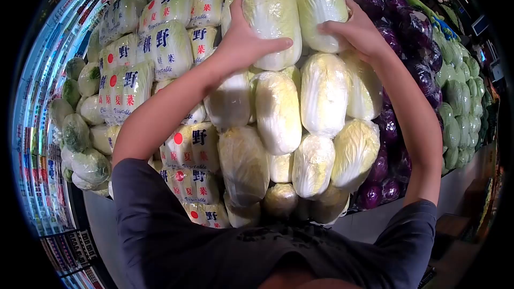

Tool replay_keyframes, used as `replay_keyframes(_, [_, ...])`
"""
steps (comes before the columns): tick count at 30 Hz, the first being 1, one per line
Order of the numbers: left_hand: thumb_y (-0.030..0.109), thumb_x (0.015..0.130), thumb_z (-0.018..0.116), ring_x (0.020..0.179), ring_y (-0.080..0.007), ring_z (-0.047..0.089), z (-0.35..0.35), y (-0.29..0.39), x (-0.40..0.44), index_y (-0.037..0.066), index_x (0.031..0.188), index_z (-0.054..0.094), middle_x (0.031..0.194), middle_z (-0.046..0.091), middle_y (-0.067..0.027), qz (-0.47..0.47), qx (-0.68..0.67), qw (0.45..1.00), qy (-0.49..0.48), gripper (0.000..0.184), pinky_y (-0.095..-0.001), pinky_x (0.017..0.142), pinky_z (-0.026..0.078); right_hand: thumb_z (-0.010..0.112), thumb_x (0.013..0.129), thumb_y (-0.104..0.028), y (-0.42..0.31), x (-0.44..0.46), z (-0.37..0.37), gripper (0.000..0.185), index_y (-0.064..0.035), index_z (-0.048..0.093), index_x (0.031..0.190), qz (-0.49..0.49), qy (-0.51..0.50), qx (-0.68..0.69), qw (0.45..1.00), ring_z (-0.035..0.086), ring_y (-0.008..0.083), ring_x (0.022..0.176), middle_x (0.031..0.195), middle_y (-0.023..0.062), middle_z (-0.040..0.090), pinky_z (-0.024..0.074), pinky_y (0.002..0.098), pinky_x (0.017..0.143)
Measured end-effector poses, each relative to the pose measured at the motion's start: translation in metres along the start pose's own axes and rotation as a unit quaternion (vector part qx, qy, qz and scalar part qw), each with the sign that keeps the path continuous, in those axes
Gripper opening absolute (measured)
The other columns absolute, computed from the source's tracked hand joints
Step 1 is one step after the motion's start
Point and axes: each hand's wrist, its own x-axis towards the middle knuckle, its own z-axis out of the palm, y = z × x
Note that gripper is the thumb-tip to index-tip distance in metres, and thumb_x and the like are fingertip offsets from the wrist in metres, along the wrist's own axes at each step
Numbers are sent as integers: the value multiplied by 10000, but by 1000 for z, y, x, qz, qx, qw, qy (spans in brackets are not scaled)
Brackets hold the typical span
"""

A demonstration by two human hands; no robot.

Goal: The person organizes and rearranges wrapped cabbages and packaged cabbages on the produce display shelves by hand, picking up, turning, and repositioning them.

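Observation:
Two plastic-wrapped napa cabbages stand side by side at the top of the pile. My left hand (250, 37) is wrapped round the left side of the larger napa cabbage (272, 13), its thumb lying across the front; the other fingers are mostly hidden. Against the right side of the second napa cabbage (323, 2) my right hand (356, 29) is closed, thumb on the front and fingers largely out of sight. Below both hands lie more wrapped napa cabbages, among them a pale upright one (324, 93) and a yellowish one (277, 112).
Left of the pile are cabbages in printed bags (160, 48), then round green wrapped cabbages (77, 134). Purple cabbages (391, 123) are stacked on the right, with light green vegetables (455, 91) beyond. Lit shelves (40, 101) curve along the far left.

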Motion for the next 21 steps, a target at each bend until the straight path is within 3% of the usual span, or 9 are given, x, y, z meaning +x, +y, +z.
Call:
replay_keyframes(1, [221,738,949,1396,-333,498,0,2,-3,-18,1598,-107,1530,413,-266,5,21,1000,-4,1382,-415,1153,458,843,782,-74,3,1,-3,851,22,403,1504,-2,7,-1,1000,692,277,1138,1293,196,648,594,396,969])
replay_keyframes(3, [221,738,949,1385,-336,512,-2,5,-4,-20,1601,-96,1520,428,-271,19,43,999,-11,1376,-416,1146,465,938,688,-157,4,6,-6,1086,106,303,1529,2,45,5,999,698,306,1124,1316,248,633,606,406,930])
replay_keyframes(7, [234,746,941,1400,-357,498,-1,10,-13,-32,1607,-51,1534,419,-298,-23,53,998,-26,1340,-412,1161,446,938,695,-224,0,1,-9,1168,106,237,1569,-2,60,-57,997,688,306,1145,1326,265,619,592,397,953])
replay_keyframes(9, [255,767,927,1425,-374,468,3,-1,-11,-32,1608,-63,1543,399,-311,-5,108,994,-28,1331,-420,1192,400,913,696,-480,28,15,-11,1339,94,129,1617,-14,65,-236,970,592,403,1307,1389,347,556,486,402,1110])
replay_keyframes(11, [286,798,906,1451,-390,433,5,-2,-11,-36,1609,-81,1562,367,-327,3,110,993,-37,1317,-422,1213,363,852,748,-562,20,8,5,1338,77,77,1632,9,95,-359,928,571,460,1322,1408,413,511,469,426,1124])
replay_keyframes(13, [296,821,889,1471,-391,407,4,-3,-15,-43,1604,-114,1582,326,-346,-29,117,992,-38,1317,-418,1220,352,822,776,-589,21,9,6,1322,66,62,1637,3,78,-374,924,572,480,1313,1411,435,492,466,435,1124])
replay_keyframes(14, [428,889,806,1502,-411,364,3,-5,-19,-40,1610,-141,1606,293,-355,10,160,986,-48,1279,-486,1252,277,791,804,-616,22,9,7,1306,55,47,1642,0,60,-390,919,572,500,1303,1414,458,473,464,445,1125])
replay_keyframes(17, [564,936,685,1529,-437,315,-5,21,-34,-21,1635,-103,1629,284,-336,-48,318,944,-76,1205,-582,1259,188,770,837,-617,23,8,0,1286,38,17,1648,-17,11,-385,923,582,500,1291,1382,445,511,464,453,1120])
replay_keyframes(21, [661,951,583,1532,-452,307,-21,21,-52,-5,1655,-13,1642,293,-311,-42,386,919,-74,1137,-634,1251,132,727,866,-640,12,-14,-2,1273,32,-19,1648,-42,-16,-419,907,602,474,1280,1365,395,563,477,472,1098])
